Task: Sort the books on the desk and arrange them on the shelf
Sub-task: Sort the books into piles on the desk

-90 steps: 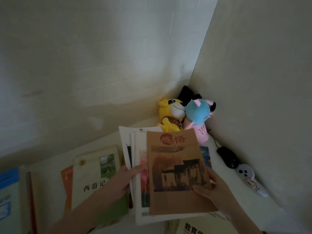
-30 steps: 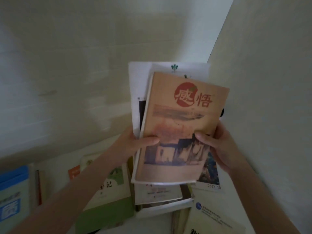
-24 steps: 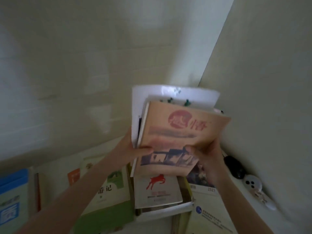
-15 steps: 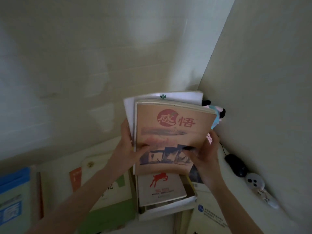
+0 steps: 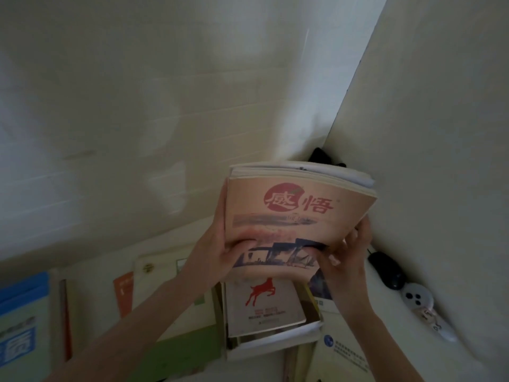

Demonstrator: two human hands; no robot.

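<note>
The stack [image 5: 297, 213] is held above the horse book [image 5: 264, 307], apart from it; its near left edge is gripped by the left hand [image 5: 220, 250], its near right corner by the right hand [image 5: 348, 260] — neither nearer; its long axis runs up and away; no shelf is seen.

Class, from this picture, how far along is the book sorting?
Done: nothing visibly put away yet. In hand: the left hand and right hand grip a stack topped by the tan book. Left: the red-horse book, green book and blue book on the desk.
</note>
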